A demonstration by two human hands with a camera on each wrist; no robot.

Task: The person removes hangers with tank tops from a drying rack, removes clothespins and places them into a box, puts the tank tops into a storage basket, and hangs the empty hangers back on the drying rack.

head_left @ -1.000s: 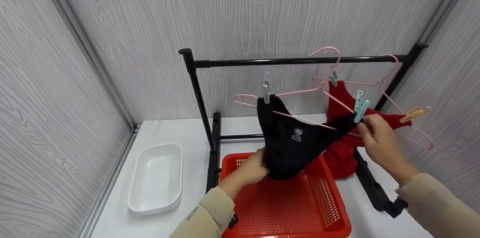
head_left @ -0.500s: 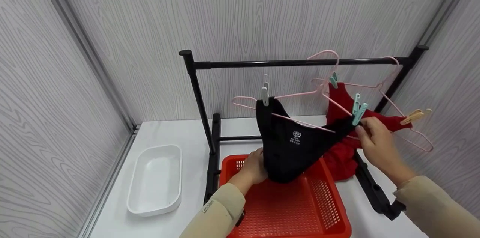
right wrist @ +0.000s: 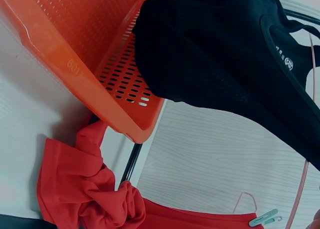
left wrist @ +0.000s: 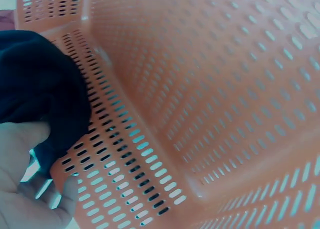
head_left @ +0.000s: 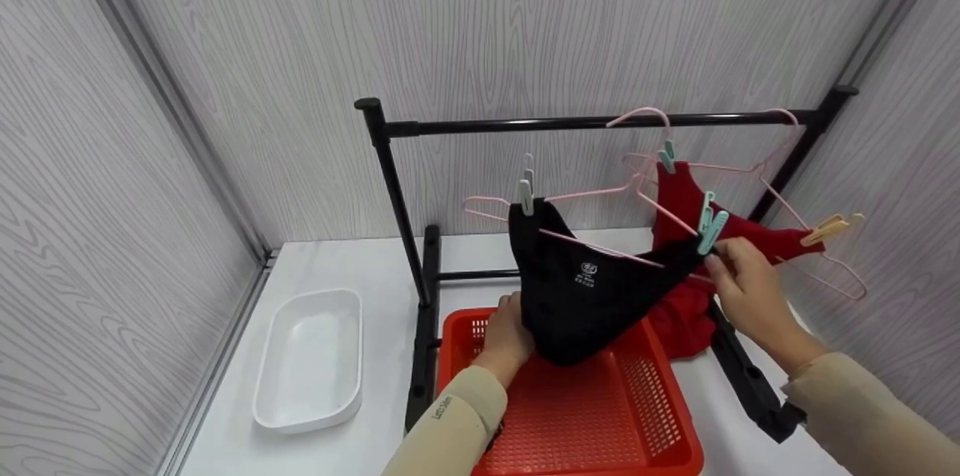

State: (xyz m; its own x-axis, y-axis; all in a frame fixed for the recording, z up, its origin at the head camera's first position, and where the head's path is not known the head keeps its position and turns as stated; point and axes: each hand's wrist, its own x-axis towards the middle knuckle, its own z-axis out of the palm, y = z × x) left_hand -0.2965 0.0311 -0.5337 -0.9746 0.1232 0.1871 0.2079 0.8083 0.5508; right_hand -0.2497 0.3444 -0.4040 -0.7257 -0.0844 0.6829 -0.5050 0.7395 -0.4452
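Note:
Black underpants (head_left: 577, 303) hang from a pink hanger (head_left: 596, 192) hooked on the rack's rail. A white clothespin (head_left: 526, 198) clips their left corner and a mint-green clothespin (head_left: 712, 224) the right one. Low on the left side, my left hand (head_left: 508, 337) holds the cloth; in the left wrist view, the thumb of that hand (left wrist: 30, 169) presses on the dark fabric. Just beside the green clothespin, my right hand (head_left: 750, 292) pinches the upper right corner. The right wrist view shows the underpants (right wrist: 210, 54) stretched out, with only a bit of that hand at the edge.
Below the underpants stands a red perforated basket (head_left: 577, 416). Behind to the right, a red garment (head_left: 686, 326) hangs on another pink hanger, held by a green clothespin (head_left: 667, 157) and a yellow clothespin (head_left: 825, 230). A black rack (head_left: 510, 126) spans the table; a white tray (head_left: 311, 360) lies left.
The hanger and black underpants have shifted slightly left and down, its hook sliding left on the rail. My right hand moved left with the corner; my left forearm swung to the right.

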